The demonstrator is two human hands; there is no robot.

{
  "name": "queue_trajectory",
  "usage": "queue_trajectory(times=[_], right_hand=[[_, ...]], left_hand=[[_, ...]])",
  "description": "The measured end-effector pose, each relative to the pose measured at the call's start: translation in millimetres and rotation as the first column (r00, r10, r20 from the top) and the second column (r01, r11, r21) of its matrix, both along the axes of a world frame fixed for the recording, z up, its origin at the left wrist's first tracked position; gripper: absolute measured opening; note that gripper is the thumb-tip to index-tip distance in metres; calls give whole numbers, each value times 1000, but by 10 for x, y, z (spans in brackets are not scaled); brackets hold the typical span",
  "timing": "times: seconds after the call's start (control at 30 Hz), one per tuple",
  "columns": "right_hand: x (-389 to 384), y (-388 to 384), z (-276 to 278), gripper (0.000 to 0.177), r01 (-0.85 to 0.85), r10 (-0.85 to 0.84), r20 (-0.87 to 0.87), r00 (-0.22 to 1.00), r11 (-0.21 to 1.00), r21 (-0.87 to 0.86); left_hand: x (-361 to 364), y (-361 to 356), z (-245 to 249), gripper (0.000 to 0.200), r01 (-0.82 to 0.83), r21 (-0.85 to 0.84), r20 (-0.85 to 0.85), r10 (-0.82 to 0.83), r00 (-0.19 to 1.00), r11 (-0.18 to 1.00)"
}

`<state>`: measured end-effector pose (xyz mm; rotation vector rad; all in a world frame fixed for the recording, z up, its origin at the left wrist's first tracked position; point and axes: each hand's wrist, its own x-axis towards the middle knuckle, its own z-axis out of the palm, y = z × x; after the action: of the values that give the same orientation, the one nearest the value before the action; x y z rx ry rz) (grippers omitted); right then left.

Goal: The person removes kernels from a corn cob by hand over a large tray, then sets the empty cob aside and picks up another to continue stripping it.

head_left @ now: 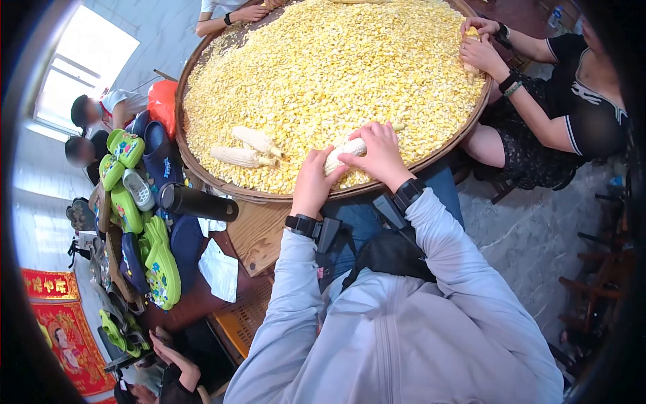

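A pale, largely bare corn cob lies between my two hands over the near side of a wide round tray. My left hand has its fingers closed round the cob's left end. Toward the other end, my right hand grips it, thumb across the top. Loose yellow corn kernels spread thickly beneath. Two stripped cobs rest on the kernels left of my hands. The tip of a further piece shows just past my right fingers, its rest hidden.
The woven tray's rim curves close in front of me. At right, a co-worker's hands hold a cob; another person's arm reaches in at the far edge. Left stand a black bottle, green clogs and a wooden stool.
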<state>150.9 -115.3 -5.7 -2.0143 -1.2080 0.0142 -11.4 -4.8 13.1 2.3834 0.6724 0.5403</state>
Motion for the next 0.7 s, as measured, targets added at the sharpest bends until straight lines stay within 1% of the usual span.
queue_trajectory(times=[0.03,0.07,0.13,0.27,0.33,0.37,0.43,0.5,0.63,0.7], right_hand=[[9,0,-18,53,-1,2,5,1000,1000,-4],[41,-2,-42,53,-3,3,1,1000,1000,-10],[133,-10,-96,46,-77,80,-107,991,996,33],[120,-25,-62,44,-86,88,-73,993,996,35],[56,-32,17,44,-28,31,-67,997,999,36],[21,-23,54,44,-30,32,-70,997,999,24],[-23,7,90,43,24,-24,-11,1000,999,-21],[6,38,30,43,15,-15,-35,999,1000,-18],[83,21,-38,36,-24,24,-102,994,1000,1],[88,3,-39,31,-37,40,-125,991,999,27]], left_hand=[[1,8,1,54,0,-4,-2,0,1000,1000],[-3,15,-2,54,6,0,1,-6,1000,1000],[-6,13,13,54,9,-4,2,-9,1000,1000],[9,-14,76,54,-4,-33,-41,3,999,999],[0,-28,88,54,-20,-45,-54,17,998,999],[-3,-32,87,54,-16,-48,-41,14,999,999],[16,-18,58,55,-13,-65,-30,11,999,998],[6,1,27,56,10,-16,16,-9,1000,1000],[2,-10,60,56,-1,-65,-4,1,1000,998],[5,-20,88,57,17,-49,8,-16,1000,999]])
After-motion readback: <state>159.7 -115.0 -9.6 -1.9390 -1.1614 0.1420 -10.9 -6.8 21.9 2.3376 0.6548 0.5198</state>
